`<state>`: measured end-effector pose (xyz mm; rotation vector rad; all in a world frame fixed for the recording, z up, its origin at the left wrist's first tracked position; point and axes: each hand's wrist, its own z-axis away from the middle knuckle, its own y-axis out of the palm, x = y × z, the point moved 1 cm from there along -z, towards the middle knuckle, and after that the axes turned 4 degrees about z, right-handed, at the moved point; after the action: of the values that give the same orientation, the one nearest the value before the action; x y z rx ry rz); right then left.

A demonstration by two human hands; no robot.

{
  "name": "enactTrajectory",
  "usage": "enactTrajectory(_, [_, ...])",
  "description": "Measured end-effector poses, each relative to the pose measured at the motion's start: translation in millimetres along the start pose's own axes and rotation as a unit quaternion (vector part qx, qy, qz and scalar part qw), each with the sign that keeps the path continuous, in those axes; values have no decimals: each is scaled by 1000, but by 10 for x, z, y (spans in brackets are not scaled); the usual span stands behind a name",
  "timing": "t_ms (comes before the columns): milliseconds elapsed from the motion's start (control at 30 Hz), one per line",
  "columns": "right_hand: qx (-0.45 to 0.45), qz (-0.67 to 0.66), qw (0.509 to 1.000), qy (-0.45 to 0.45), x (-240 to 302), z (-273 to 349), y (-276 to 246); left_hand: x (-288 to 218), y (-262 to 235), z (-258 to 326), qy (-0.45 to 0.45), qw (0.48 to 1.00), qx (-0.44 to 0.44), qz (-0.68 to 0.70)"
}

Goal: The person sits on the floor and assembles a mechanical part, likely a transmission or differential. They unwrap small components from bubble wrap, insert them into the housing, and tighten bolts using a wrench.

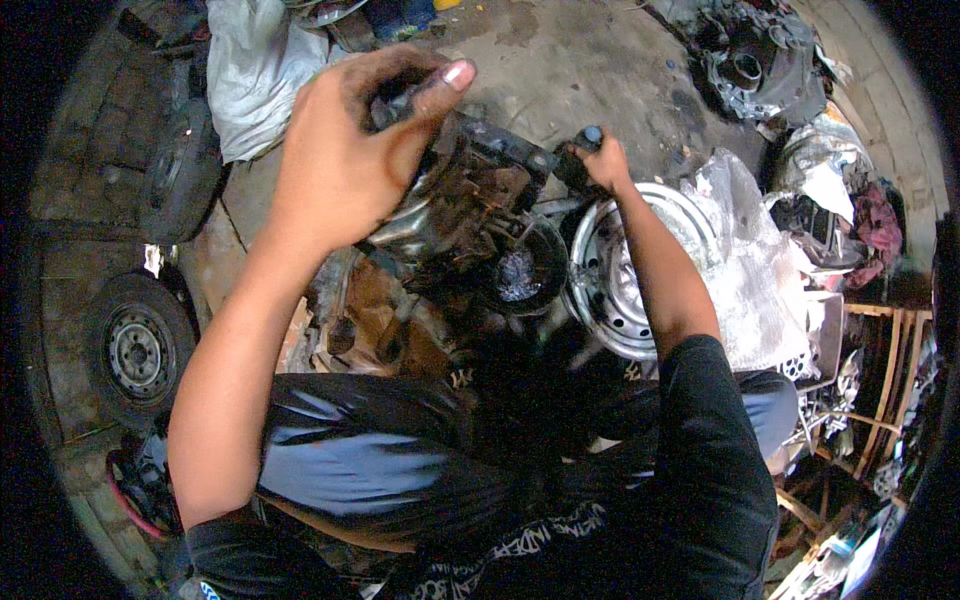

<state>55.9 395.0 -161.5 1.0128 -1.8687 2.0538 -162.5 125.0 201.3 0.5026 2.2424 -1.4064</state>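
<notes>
My left hand is raised close in front of me, its fingers curled and closed on the upper left part of a greasy, dark metal assembly. That assembly has a flat dark bar along its far side and a shiny curved part below my wrist; its exact kind is unclear. Farther to the right, my right hand wraps round a dark handle with a rounded blue-grey end. The handle lies beside the bar's right end, and whether they are joined cannot be seen. Below the assembly is a round black pan with glinting bits inside.
A silver wheel rim lies under my right forearm, beside crumpled clear plastic. To the left stand a tyred wheel, another tyre and a white sack. Dirty machine parts sit far right, a wooden rack nearer.
</notes>
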Motion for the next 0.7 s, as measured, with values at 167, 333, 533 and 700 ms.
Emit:
enactTrajectory(167, [67, -6, 998, -20, 154, -28, -143, 53, 61, -5, 7, 998, -16, 52])
enactTrajectory(333, [-28, -33, 998, -55, 128, 341, -395, 173, -17, 37, 215, 968, -6, -128])
enactTrajectory(533, [-92, -15, 995, -33, -561, 1643, -870, 138, 16, -26, 78, 996, 4, -44])
enactTrajectory(700, [-6, 48, 998, 39, -556, 2261, -803, 160, 57, 3, -29, 999, 0, 24])
